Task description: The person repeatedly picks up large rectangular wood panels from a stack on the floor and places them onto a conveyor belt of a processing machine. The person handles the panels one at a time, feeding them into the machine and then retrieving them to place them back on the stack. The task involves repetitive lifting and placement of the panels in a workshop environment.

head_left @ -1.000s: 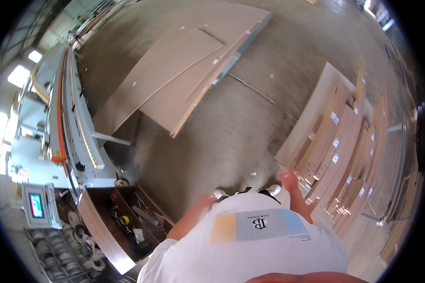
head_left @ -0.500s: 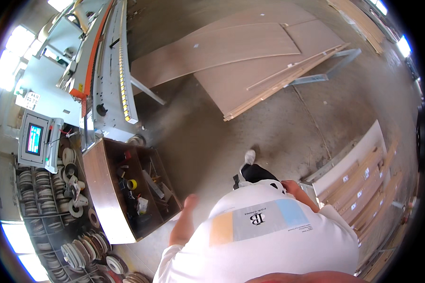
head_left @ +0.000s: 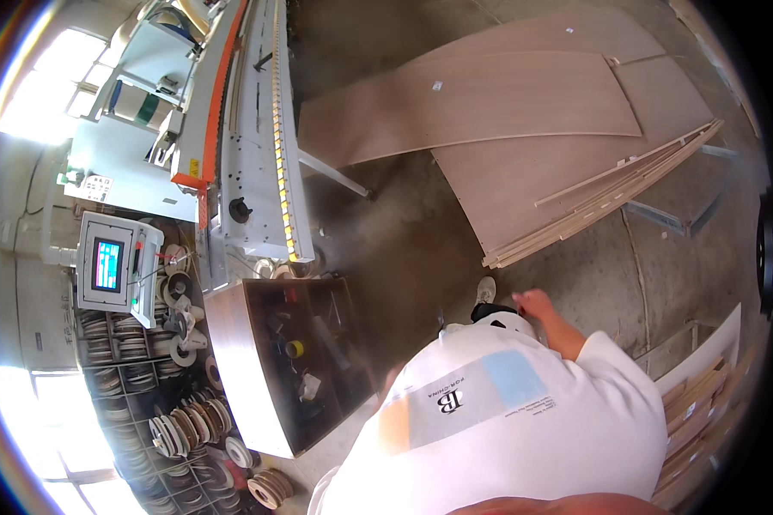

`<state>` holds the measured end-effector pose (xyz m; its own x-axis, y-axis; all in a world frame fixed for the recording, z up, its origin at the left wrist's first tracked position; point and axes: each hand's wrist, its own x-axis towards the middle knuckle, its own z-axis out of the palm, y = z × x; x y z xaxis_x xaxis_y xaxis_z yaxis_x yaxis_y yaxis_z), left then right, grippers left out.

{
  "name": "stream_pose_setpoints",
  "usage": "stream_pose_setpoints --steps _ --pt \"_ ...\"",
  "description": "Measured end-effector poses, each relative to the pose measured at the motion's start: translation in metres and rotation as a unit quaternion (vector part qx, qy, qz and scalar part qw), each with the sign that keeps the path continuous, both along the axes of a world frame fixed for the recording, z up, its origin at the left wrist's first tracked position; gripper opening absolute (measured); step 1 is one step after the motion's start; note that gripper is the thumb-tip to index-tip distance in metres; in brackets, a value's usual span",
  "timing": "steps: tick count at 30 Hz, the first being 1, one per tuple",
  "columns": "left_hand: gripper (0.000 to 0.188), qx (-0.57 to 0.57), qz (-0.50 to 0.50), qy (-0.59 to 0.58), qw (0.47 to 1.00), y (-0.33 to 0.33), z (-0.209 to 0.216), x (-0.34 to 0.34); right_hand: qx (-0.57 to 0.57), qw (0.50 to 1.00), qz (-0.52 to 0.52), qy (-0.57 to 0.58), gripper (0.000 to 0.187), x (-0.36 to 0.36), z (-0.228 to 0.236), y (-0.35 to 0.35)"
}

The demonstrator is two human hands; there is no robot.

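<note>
My right hand (head_left: 534, 304) is raised in front of my white shirt (head_left: 524, 429), its fingers curled in and nothing showing in them. It is nearest to my dark trouser leg and light shoe (head_left: 486, 290). My left hand (head_left: 392, 378) is a blurred sliver at the shirt's left side, mostly hidden by it, so its fingers cannot be made out. Beside that hand stands a brown open-topped wooden cabinet (head_left: 232, 369), with a roll of yellow tape (head_left: 295, 349) and other small items inside.
A long machine (head_left: 262, 172) with an orange strip runs along the left, with a control screen (head_left: 107, 264). Edge-band rolls (head_left: 189, 425) fill a rack below. Large brown boards (head_left: 567, 172) lie ahead, with thin strips along the near edge. More boards (head_left: 700, 412) are at right.
The scene has shifted right and downward in view. My right hand has swung forward and up from my waist. My left hand has drawn back toward my body, and my shoe is in a different spot.
</note>
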<state>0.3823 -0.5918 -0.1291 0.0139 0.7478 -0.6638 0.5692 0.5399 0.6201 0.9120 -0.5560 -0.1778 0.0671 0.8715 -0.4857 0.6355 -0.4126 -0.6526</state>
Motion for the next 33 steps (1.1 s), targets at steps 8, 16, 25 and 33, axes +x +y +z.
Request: stream_pose_setpoints --steps 8,16,25,33 --pt "0.027 -0.028 0.015 0.002 0.999 0.191 0.007 0.018 0.001 0.971 -0.115 0.211 0.036 -0.020 0.075 0.198" --pt "0.027 -0.076 0.002 -0.031 0.997 0.387 -0.038 0.033 -0.072 0.987 -0.104 0.097 0.027 -0.032 0.058 0.224" --pt "0.021 -0.053 -0.284 -0.028 0.957 0.721 -0.183 -0.010 -0.196 0.841 -0.493 0.112 0.028 -0.066 0.003 0.283" --pt "0.032 -0.201 0.074 -0.106 0.971 0.893 -0.186 0.041 -0.197 0.898 -0.384 0.081 0.035 -0.092 0.013 0.526"
